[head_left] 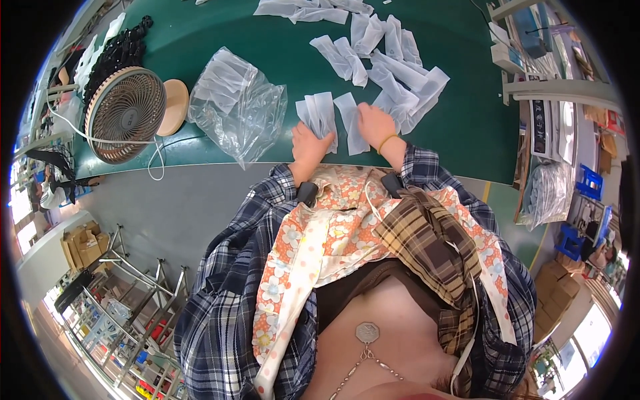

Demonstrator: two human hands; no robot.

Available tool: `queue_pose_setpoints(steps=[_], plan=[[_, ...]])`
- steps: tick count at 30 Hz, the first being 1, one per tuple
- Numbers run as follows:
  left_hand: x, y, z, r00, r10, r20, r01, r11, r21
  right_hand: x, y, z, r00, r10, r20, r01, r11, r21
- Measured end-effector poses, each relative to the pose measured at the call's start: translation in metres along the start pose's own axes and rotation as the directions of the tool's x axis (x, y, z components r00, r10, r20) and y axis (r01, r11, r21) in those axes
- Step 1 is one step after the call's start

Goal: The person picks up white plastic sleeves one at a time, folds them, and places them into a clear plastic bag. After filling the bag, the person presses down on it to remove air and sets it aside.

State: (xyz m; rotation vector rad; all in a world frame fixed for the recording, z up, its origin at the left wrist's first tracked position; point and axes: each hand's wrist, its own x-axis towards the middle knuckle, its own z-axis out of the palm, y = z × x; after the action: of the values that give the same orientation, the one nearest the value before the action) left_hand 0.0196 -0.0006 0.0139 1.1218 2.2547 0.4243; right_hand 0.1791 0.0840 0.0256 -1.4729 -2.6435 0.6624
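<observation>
Near the front edge of the green table, my left hand [311, 145] is closed round the lower left of a small bundle of frosted plastic sleeves [319, 108], its thumb lying across them. Just to the right, another frosted sleeve [349, 115] lies flat on the table. My right hand [377, 125] rests at that sleeve's right side with curled fingers pinching its edge; the fingertips are partly hidden. Beyond and right of this hand spreads a loose pile of the same sleeves [407, 83]. A large clear plastic bag [250, 110] with more folded sleeves inside sits left of my left hand.
A round desk fan [125, 115] with a white cable stands at the table's left. Black items [123, 53] lie behind it. More sleeves [310, 10] are at the far edge. Shelving [543, 90] borders the right; a metal rack [133, 280] stands on the floor behind left.
</observation>
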Motion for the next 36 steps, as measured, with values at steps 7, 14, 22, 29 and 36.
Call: queue_pose_setpoints(steps=[7,14,22,29,36], plan=[[-0.003,0.002,-0.004,1.0,0.027,-0.004,-0.027,1.0,-0.005,0.015,-0.014,0.015,0.924,0.305,0.232,-0.357,0.904,0.237],[-0.004,0.015,0.006,0.996,-0.061,-0.066,0.067,0.992,0.102,0.019,-0.009,0.039,0.968,-0.004,0.25,-0.137,0.829,0.542],[-0.004,0.015,0.004,0.997,-0.056,-0.047,0.062,0.988,0.14,0.002,0.018,-0.01,0.916,0.339,-0.212,-0.36,0.931,-0.065],[-0.004,0.015,0.005,0.998,-0.057,-0.028,0.06,0.989,0.132,-0.012,0.003,0.012,0.98,-0.158,-0.12,0.166,0.984,0.061],[-0.005,0.016,0.005,0.998,-0.056,-0.039,0.061,0.989,0.133,0.005,-0.015,0.015,0.928,0.346,0.138,-0.364,0.921,0.14]])
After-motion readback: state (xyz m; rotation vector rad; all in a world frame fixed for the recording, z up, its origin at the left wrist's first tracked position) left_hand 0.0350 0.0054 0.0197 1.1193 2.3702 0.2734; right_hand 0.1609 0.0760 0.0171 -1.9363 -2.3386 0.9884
